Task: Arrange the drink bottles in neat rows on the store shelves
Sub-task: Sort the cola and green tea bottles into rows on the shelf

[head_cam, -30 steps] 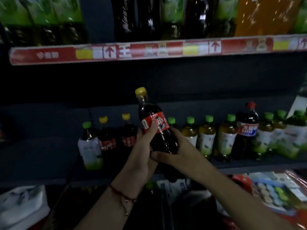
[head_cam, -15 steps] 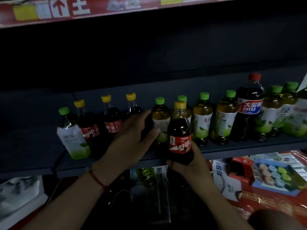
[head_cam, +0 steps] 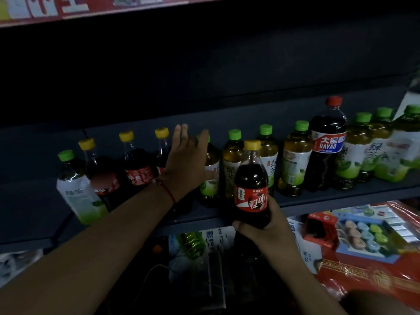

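cola bottle (head_cam: 251,185) (dark drink) — gripped, shelf-edge (head_cam: 318,198)

Green-capped bottle (head_cam: 210,178) half behind left hand (head_cam: 185,160)

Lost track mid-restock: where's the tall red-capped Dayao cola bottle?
Head view, right side of the shelf: the Dayao cola bottle stands upright among the green tea bottles, taller than its neighbours.

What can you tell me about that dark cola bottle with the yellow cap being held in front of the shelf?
The cola bottle is clear plastic, filled with dark liquid up to its narrowing neck, topped by a yellow screw cap. A red label with white characters wraps its middle. It stands upright in front of the shelf edge, before the green-capped tea bottles. The right hand grips its lower part from below; the base is hidden.
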